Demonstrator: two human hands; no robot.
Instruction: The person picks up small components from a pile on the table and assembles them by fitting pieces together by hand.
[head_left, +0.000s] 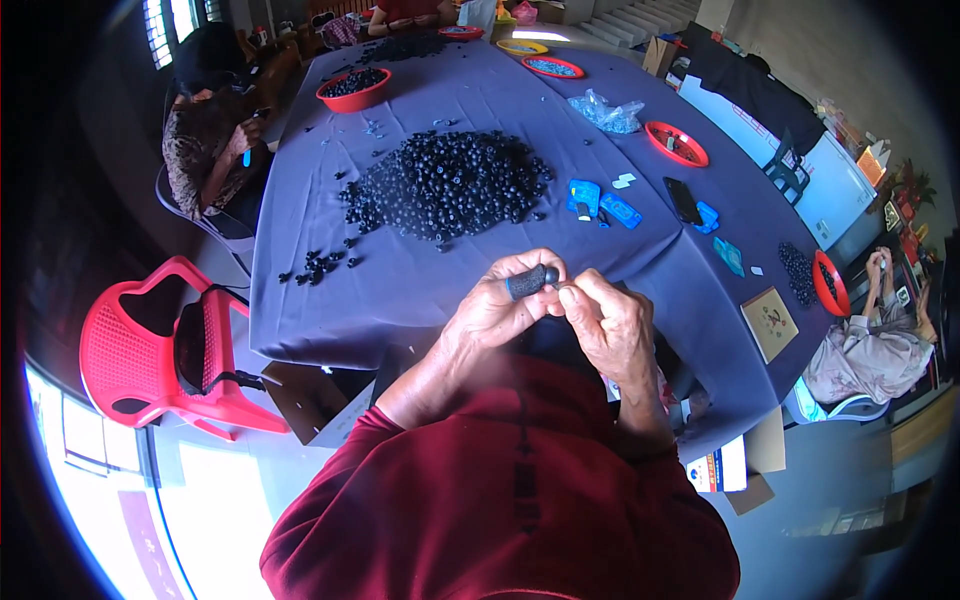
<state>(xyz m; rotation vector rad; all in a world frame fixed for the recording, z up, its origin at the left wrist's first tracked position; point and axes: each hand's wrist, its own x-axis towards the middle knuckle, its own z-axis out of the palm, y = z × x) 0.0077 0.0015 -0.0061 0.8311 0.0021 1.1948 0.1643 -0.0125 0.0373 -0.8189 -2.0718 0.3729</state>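
Note:
My left hand (pixel 495 305) is closed in front of my chest, at the table's near edge. A dark finger sleeve (pixel 524 283) with a blue rim covers one of its fingers. At that finger's tip it pinches a small black round part (pixel 551 275). Close against it, my right hand (pixel 612 325) has thumb and fingertips pressed together; whatever is between them is too small to make out. Beyond my hands, a large heap of small black round parts (pixel 450 185) is spread on the cloth-covered table (pixel 390 305). A few loose ones (pixel 318 266) lie at its near left.
Red bowls (pixel 354 100) hold small parts. Right of the heap lie blue packets (pixel 620 210), a dark phone (pixel 683 200) and a clear bag of pale pieces (pixel 606 112). A red chair (pixel 160 350) stands left. Other people sit around the table, one at left (pixel 212 150).

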